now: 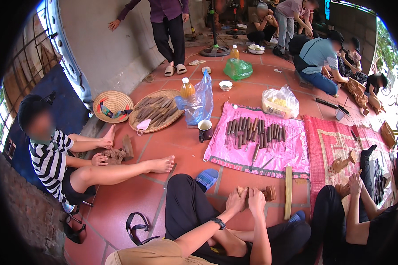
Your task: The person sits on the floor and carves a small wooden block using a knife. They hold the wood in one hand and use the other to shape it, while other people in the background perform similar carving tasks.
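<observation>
My left hand (pixel 236 201), with a dark watch on its wrist, is closed around a brown piece of carved wood (pixel 270 193) above my crossed legs. Beside it my right hand (pixel 256 199) is closed on the same piece, whose end sticks out to the right. Fingers hide its middle, and whether a small tool is also held cannot be made out. Beyond my hands, many wood-handled carving tools (pixel 254 132) lie in rows on a pink cloth (pixel 216 148). A pale wooden strip (pixel 288 194) lies just right of my hands.
At left a person (pixel 53 154) sits holding a wood block. Beyond are a round basket of tools (pixel 177 121), a mug (pixel 204 130), a blue bag (pixel 201 106) and a tub in a white bag (pixel 279 104). Another person (pixel 356 212) carves close at right on a red mat (pixel 316 145).
</observation>
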The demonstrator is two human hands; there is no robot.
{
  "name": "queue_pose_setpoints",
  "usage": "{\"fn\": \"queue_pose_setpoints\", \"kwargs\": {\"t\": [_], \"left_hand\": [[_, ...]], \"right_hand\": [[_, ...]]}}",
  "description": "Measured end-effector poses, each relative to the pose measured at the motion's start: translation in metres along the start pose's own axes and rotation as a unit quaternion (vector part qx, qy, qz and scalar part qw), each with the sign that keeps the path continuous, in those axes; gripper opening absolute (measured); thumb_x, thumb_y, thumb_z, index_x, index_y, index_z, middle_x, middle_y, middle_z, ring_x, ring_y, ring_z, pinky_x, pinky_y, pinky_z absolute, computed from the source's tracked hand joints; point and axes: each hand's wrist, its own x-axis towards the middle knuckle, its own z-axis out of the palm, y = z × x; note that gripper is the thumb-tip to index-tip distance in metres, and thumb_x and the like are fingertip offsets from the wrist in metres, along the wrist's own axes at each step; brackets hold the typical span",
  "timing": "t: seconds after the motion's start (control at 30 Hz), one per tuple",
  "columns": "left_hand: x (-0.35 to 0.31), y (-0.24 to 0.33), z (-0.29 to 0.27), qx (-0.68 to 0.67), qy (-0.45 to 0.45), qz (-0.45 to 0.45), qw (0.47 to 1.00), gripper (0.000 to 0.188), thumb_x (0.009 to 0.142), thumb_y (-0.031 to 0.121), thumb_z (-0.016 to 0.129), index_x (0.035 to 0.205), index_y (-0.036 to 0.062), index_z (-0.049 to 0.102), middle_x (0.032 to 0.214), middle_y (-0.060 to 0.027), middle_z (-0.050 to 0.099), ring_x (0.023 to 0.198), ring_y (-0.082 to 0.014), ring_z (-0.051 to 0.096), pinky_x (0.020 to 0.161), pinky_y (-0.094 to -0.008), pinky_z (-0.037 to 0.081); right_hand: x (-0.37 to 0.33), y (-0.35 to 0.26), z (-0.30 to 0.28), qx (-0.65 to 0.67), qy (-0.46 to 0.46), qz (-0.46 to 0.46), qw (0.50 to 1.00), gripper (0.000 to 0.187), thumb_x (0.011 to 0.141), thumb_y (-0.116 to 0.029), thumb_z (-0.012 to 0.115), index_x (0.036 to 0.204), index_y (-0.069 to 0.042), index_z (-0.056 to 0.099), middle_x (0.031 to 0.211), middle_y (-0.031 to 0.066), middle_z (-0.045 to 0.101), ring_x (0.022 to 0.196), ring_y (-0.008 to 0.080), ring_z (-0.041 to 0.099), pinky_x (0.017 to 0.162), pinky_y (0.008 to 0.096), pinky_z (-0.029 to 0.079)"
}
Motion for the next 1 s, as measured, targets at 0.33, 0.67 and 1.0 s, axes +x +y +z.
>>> {"fn": "queue_pose_setpoints", "kwargs": {"t": [0.33, 0.67, 1.0], "left_hand": [[-0.001, 0.006, -0.001, -0.006, 0.007, 0.012, 1.000, 0.063, 0.094, 0.055, 0.046, 0.112, -0.0057, 0.052, 0.104, -0.0352, 0.060, 0.100, -0.0498, 0.058, 0.085, -0.0544, 0.046], [-0.001, 0.005, 0.000, 0.000, -0.002, 0.000, 1.000, 0.065, 0.094, 0.055, 0.045, 0.114, -0.0071, 0.052, 0.104, -0.0353, 0.061, 0.102, -0.0497, 0.057, 0.087, -0.0546, 0.045], [0.000, 0.008, 0.000, 0.003, -0.021, -0.005, 1.000, 0.064, 0.094, 0.054, 0.044, 0.116, -0.0059, 0.053, 0.108, -0.0347, 0.060, 0.105, -0.0489, 0.057, 0.089, -0.0535, 0.044]], "right_hand": [[0.004, 0.007, 0.004, 0.007, 0.012, -0.006, 1.000, 0.035, 0.095, -0.029, 0.048, 0.092, -0.001, 0.068, 0.090, 0.0250, 0.066, 0.088, 0.0448, 0.062, 0.079, 0.0533, 0.047], [0.010, 0.008, 0.006, -0.002, 0.002, 0.005, 1.000, 0.036, 0.095, -0.031, 0.047, 0.090, -0.001, 0.067, 0.088, 0.0258, 0.066, 0.087, 0.0450, 0.062, 0.078, 0.0533, 0.048], [0.004, 0.003, -0.003, -0.001, -0.004, 0.001, 1.000, 0.033, 0.095, -0.027, 0.048, 0.091, -0.001, 0.067, 0.089, 0.0260, 0.066, 0.086, 0.0447, 0.063, 0.078, 0.0525, 0.049]]}}
